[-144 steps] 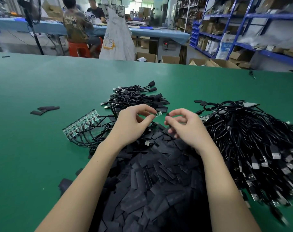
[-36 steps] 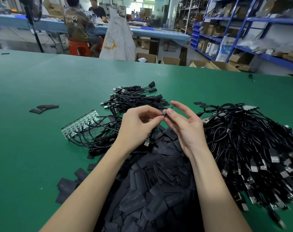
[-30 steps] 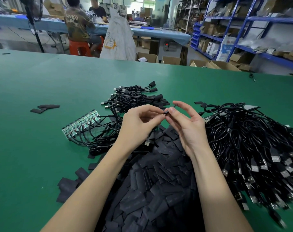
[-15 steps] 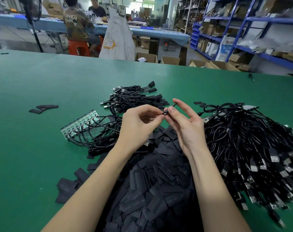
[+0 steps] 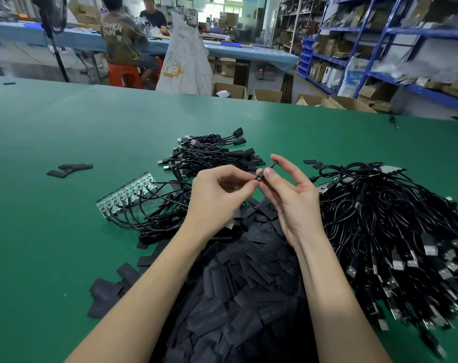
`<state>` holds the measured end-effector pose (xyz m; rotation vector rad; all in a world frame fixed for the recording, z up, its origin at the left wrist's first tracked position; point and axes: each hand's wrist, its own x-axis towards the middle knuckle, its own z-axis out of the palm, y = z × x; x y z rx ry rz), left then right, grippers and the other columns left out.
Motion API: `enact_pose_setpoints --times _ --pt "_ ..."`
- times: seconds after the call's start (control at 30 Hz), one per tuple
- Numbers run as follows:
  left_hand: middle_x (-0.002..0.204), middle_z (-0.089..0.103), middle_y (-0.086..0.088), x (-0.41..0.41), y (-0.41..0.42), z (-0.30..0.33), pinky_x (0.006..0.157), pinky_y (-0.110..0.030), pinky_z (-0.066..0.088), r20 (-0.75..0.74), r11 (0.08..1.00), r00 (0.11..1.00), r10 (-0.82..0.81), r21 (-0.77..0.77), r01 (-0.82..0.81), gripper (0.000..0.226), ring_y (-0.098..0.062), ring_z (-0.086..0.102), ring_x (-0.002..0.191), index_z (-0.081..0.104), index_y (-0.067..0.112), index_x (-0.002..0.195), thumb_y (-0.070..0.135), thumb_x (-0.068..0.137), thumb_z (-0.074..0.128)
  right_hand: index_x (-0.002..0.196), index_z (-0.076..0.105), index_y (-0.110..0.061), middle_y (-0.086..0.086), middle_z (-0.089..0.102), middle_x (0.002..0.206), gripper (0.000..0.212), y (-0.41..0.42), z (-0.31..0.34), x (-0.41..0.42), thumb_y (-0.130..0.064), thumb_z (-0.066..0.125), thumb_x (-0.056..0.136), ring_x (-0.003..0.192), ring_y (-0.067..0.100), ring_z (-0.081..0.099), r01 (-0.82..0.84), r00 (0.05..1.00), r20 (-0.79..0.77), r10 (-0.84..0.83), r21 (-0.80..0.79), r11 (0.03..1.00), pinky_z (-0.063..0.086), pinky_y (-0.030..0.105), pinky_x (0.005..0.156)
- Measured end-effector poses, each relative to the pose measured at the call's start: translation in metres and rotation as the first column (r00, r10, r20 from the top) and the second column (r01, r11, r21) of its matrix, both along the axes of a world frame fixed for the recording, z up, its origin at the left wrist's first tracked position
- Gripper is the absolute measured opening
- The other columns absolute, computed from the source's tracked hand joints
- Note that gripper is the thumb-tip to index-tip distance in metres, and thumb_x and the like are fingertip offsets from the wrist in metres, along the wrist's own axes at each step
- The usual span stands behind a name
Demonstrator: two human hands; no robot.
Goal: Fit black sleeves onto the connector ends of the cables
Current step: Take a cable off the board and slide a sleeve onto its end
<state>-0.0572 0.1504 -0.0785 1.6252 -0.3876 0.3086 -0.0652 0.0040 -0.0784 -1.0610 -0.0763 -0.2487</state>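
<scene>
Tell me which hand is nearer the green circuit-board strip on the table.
Left. The left hand is raised just right of the green circuit-board strip, pinching a small connector. The right hand pinches a black sleeve farther right, beyond the left hand.

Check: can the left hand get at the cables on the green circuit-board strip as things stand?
Probably not at once: the left hand is pinching a connector with the right hand. The path over the table to the strip looks unobstructed.
</scene>
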Motion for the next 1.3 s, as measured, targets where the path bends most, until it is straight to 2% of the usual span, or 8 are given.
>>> enact_pose_setpoints --times 0.1,0.23,0.37,0.47,0.63,0.8,0.97,1.3 --pt "0.082 0.078 0.002 0.001 0.000 0.000 0.072 -0.020 0.055 -0.025 0.999 1.000 -0.019 -0.035 0.018 0.007 -0.010 0.073 0.076 0.080 0.012 0.088 0.005 0.085 0.079 0.113 0.072 -0.019 0.016 0.078 0.098 0.031 0.000 0.000 0.000 -0.010 0.075 0.083 0.097 0.020 0.075 -0.010 1.000 0.008 0.010 -0.016 1.000 0.058 0.022 0.081" --pt "0.083 0.079 0.000 0.003 0.002 0.001 0.077 -0.028 0.060 -0.061 0.997 0.997 -0.045 -0.070 0.040 0.009 -0.014 0.073 0.077 0.080 0.015 0.087 0.006 0.086 0.079 0.113 0.073 -0.019 0.016 0.078 0.098 0.037 0.001 0.000 0.000 -0.016 0.078 0.077 0.097 0.020 0.075 -0.031 0.999 0.017 0.032 -0.039 0.999 0.057 0.021 0.082" --pt "0.080 0.078 -0.004 0.004 0.003 0.002 0.071 -0.021 0.057 -0.128 0.987 0.986 -0.104 -0.132 0.087 0.007 -0.012 0.074 0.074 0.078 0.014 0.089 0.008 0.086 0.079 0.111 0.074 -0.021 0.017 0.078 0.097 0.034 0.001 0.001 -0.001 -0.014 0.078 0.078 0.095 0.021 0.076 -0.006 1.000 0.031 0.007 -0.027 1.000 0.058 0.021 0.080" --pt "0.077 0.078 -0.003 0.004 0.003 0.001 0.068 -0.017 0.054 -0.146 0.992 0.985 -0.094 -0.097 0.080 0.003 -0.011 0.073 0.071 0.078 0.016 0.090 0.013 0.088 0.079 0.115 0.072 -0.024 0.016 0.078 0.095 0.033 0.002 0.001 -0.001 -0.005 0.073 0.088 0.096 0.022 0.076 0.025 0.999 0.040 -0.023 -0.042 0.999 0.059 0.024 0.081" --pt "0.074 0.077 0.001 0.005 0.005 0.001 0.064 -0.010 0.049 -0.149 0.997 0.986 -0.078 -0.001 0.079 0.003 -0.004 0.070 0.066 0.079 0.013 0.091 0.015 0.090 0.076 0.111 0.074 -0.022 0.014 0.078 0.093 0.030 0.006 0.002 -0.002 -0.004 0.074 0.087 0.093 0.019 0.075 0.036 0.999 0.019 -0.035 -0.049 0.998 0.059 0.023 0.079" --pt "0.074 0.077 0.000 0.006 0.009 0.002 0.065 -0.013 0.051 -0.145 0.995 0.986 -0.088 0.029 0.093 0.003 -0.006 0.070 0.067 0.079 0.015 0.089 0.016 0.090 0.077 0.111 0.074 -0.022 0.012 0.079 0.092 0.034 0.008 0.002 -0.002 -0.014 0.078 0.078 0.092 0.017 0.075 0.022 1.000 0.013 -0.021 -0.056 0.998 0.058 0.022 0.079" --pt "0.074 0.077 -0.002 0.008 0.010 0.001 0.065 -0.014 0.050 -0.137 0.994 0.986 -0.096 0.037 0.102 0.004 -0.007 0.070 0.067 0.079 0.019 0.088 0.018 0.090 0.077 0.113 0.073 -0.026 0.013 0.079 0.092 0.032 0.008 0.002 -0.003 -0.005 0.074 0.089 0.092 0.020 0.076 0.055 0.998 0.047 -0.049 -0.125 0.991 0.059 0.024 0.080" --pt "0.074 0.077 -0.002 0.008 0.011 0.002 0.063 -0.012 0.049 -0.140 0.994 0.986 -0.093 0.048 0.100 0.004 -0.006 0.069 0.065 0.079 0.014 0.089 0.017 0.090 0.076 0.110 0.074 -0.028 0.011 0.079 0.091 0.031 0.008 0.001 -0.002 -0.006 0.074 0.089 0.090 0.017 0.076 0.080 0.996 0.057 -0.071 -0.169 0.982 0.059 0.023 0.078"
